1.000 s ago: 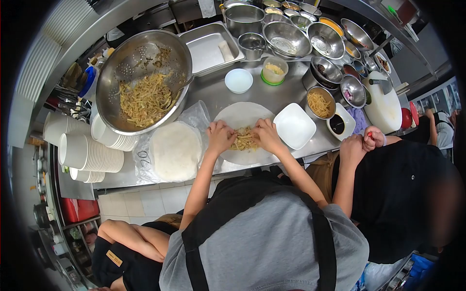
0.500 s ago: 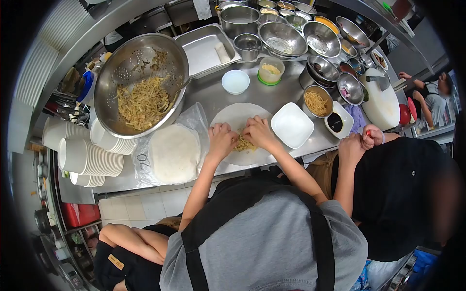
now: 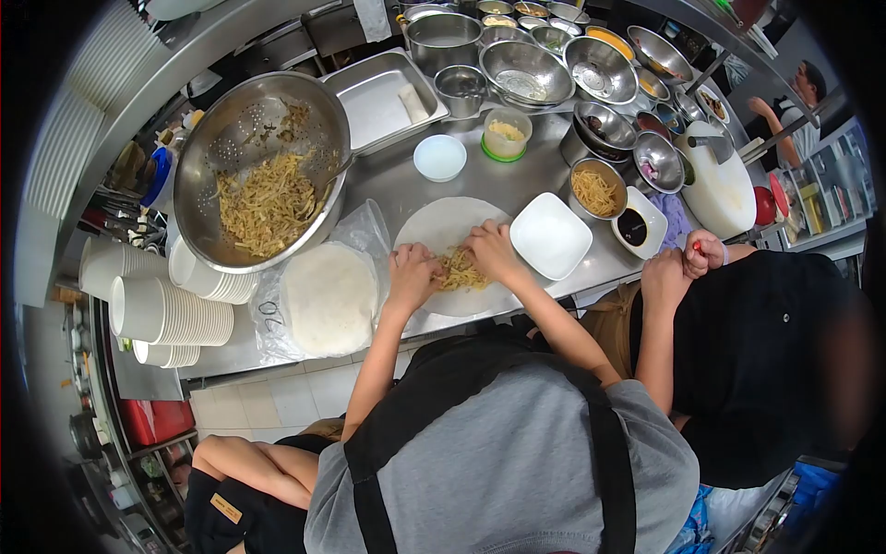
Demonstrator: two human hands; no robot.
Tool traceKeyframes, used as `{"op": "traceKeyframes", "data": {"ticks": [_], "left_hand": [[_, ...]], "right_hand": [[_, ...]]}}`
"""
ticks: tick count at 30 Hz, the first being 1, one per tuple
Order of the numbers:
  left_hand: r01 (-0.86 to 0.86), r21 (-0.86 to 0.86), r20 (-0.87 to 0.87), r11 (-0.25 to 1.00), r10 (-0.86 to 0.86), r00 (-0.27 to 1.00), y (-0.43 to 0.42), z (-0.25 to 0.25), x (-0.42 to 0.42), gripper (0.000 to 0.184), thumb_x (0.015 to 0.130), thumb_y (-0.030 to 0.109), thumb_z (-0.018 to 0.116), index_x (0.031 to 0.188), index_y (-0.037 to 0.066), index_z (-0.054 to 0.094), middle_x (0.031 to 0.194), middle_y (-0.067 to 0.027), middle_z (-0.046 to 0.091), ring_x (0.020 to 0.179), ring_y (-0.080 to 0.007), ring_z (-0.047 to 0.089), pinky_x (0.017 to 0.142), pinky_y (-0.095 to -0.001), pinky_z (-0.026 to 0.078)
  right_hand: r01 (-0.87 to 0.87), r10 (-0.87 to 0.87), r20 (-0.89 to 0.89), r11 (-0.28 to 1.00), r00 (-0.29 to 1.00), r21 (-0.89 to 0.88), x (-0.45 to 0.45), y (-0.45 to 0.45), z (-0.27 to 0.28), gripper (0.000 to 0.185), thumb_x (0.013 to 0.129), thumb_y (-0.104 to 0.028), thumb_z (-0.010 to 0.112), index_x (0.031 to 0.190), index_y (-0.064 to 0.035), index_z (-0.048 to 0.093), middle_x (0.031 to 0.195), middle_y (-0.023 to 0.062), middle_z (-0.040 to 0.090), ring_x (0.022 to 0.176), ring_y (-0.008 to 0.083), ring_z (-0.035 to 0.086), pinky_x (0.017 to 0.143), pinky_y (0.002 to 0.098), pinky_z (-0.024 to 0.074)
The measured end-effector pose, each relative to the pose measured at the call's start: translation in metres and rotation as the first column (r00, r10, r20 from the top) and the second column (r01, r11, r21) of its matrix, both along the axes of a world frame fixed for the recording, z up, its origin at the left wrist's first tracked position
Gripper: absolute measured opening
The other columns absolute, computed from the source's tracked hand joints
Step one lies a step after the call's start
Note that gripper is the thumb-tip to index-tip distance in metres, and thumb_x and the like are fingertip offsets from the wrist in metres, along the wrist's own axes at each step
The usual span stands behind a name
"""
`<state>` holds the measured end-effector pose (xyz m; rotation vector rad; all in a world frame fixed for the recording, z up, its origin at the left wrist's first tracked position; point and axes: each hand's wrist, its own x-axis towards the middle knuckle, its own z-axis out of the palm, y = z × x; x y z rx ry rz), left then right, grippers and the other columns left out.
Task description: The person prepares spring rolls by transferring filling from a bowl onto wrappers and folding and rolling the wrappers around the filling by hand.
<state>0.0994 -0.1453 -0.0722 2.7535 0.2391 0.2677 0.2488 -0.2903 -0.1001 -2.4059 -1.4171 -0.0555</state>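
Note:
A round white spring roll wrapper (image 3: pixel 425 222) lies flat on the steel counter with a heap of shredded filling (image 3: pixel 464 270) on it. My left hand (image 3: pixel 413 275) has its fingers curled in against the left end of the filling. From the other side, the bent fingers of my right hand (image 3: pixel 493 253) press on the filling's right end. Left of my hands sits a stack of white wrappers (image 3: pixel 329 297) on an opened plastic bag (image 3: pixel 268 319). A square white dish (image 3: pixel 551 236) stands just right of my right hand.
A big colander (image 3: pixel 263 175) of shredded filling tilts at the left, above stacked paper bowls (image 3: pixel 175 309). A small bowl of liquid (image 3: pixel 439 158) and a tub (image 3: pixel 506 137) stand behind the wrapper. Another person's hands (image 3: pixel 678 263) rest at the right edge; a person with folded arms (image 3: pixel 258 466) is at lower left.
My hands stay over the wrapper, and the filling between them now shows more and looks more spread out. The whole view has shifted slightly.

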Motion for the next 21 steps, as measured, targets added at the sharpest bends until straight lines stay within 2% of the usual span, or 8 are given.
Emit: {"op": "traceKeyframes", "data": {"ticks": [5, 8, 10, 12, 14, 17, 19, 21], "left_hand": [[-0.027, -0.103, -0.008, 0.994, 0.026, 1.0, 0.009, -0.006, -0.001, 0.02, 0.064, 0.022, 0.076, 0.083, 0.021, 0.069, 0.104, -0.0012, 0.049, 0.111, -0.0256, 0.039, 0.093, -0.0439, 0.029], [-0.1, -0.129, -0.034, 0.987, 0.096, 0.995, 0.015, -0.009, 0.008, 0.023, 0.066, 0.025, 0.076, 0.087, 0.02, 0.069, 0.106, -0.0018, 0.051, 0.111, -0.0262, 0.039, 0.093, -0.0445, 0.029], [-0.114, -0.097, -0.121, 0.989, 0.102, 0.987, 0.017, -0.013, 0.014, 0.025, 0.066, 0.027, 0.076, 0.088, 0.019, 0.069, 0.107, -0.0022, 0.051, 0.112, -0.0264, 0.039, 0.093, -0.0448, 0.028], [-0.032, -0.113, -0.128, 0.993, 0.017, 0.992, 0.015, -0.016, 0.018, 0.029, 0.065, 0.029, 0.077, 0.091, 0.019, 0.068, 0.107, -0.0021, 0.051, 0.112, -0.0262, 0.039, 0.094, -0.045, 0.028], [0.024, -0.134, -0.107, 0.991, -0.038, 0.993, 0.013, -0.021, 0.014, 0.033, 0.064, 0.03, 0.077, 0.094, 0.019, 0.068, 0.108, -0.0024, 0.051, 0.112, -0.0262, 0.038, 0.095, -0.045, 0.027], [0.053, -0.14, -0.041, 0.989, -0.059, 0.997, 0.011, -0.01, 0.008, 0.037, 0.062, 0.031, 0.078, 0.094, 0.019, 0.067, 0.107, -0.0037, 0.051, 0.113, -0.0264, 0.038, 0.096, -0.0452, 0.027], [0.044, -0.112, -0.034, 0.993, -0.048, 0.998, 0.009, 0.001, 0.001, 0.037, 0.06, 0.03, 0.079, 0.093, 0.018, 0.066, 0.107, -0.0047, 0.05, 0.113, -0.0267, 0.038, 0.097, -0.0459, 0.026], [0.021, -0.021, 0.01, 1.0, -0.021, 1.0, 0.006, -0.007, -0.002, 0.04, 0.057, 0.029, 0.079, 0.092, 0.017, 0.065, 0.108, -0.0055, 0.049, 0.113, -0.0271, 0.039, 0.097, -0.0468, 0.026]], "right_hand": [[-0.109, 0.095, -0.199, 0.992, 0.975, -0.061, -0.003, -0.006, 0.02, 0.011, 0.073, -0.016, 0.064, 0.08, -0.0168, 0.072, 0.093, -0.0002, 0.059, 0.099, 0.0224, 0.046, 0.085, 0.0411, 0.029], [-0.099, 0.097, -0.084, 0.995, 0.992, -0.023, 0.004, -0.008, 0.004, 0.012, 0.075, -0.018, 0.065, 0.085, -0.0189, 0.072, 0.094, -0.0035, 0.058, 0.097, 0.0199, 0.045, 0.081, 0.0395, 0.0276], [-0.157, 0.153, -0.095, 0.987, 0.984, -0.034, -0.003, -0.004, 0.002, 0.011, 0.075, -0.018, 0.065, 0.084, -0.0187, 0.072, 0.095, -0.0041, 0.057, 0.098, 0.0196, 0.044, 0.082, 0.0398, 0.0272], [-0.187, 0.181, -0.138, 0.982, 0.974, -0.033, -0.004, -0.003, 0.006, 0.013, 0.074, -0.019, 0.067, 0.086, -0.0179, 0.072, 0.096, -0.0035, 0.057, 0.1, 0.02, 0.044, 0.084, 0.0401, 0.0268], [-0.191, 0.181, -0.222, 0.981, 0.958, -0.025, -0.005, -0.01, 0.012, 0.02, 0.072, -0.021, 0.069, 0.092, -0.0165, 0.071, 0.099, -0.0016, 0.056, 0.102, 0.0212, 0.044, 0.087, 0.0405, 0.0263], [-0.181, 0.183, -0.17, 0.983, 0.968, 0.031, -0.008, -0.022, 0.02, 0.038, 0.065, -0.025, 0.074, 0.101, -0.0138, 0.068, 0.103, 0.0015, 0.055, 0.107, 0.0244, 0.042, 0.094, 0.0477, 0.025], [-0.199, 0.198, -0.095, 0.98, 0.976, -0.01, -0.019, -0.018, 0.016, 0.05, 0.061, -0.03, 0.076, 0.106, -0.0117, 0.066, 0.105, 0.003, 0.054, 0.109, 0.0249, 0.041, 0.097, 0.0504, 0.023], [-0.206, 0.205, -0.045, 0.978, 0.978, -0.023, -0.026, -0.008, 0.008, 0.058, 0.058, -0.034, 0.078, 0.109, -0.0102, 0.064, 0.107, 0.0042, 0.053, 0.111, 0.0254, 0.041, 0.098, 0.0521, 0.0217]]}}
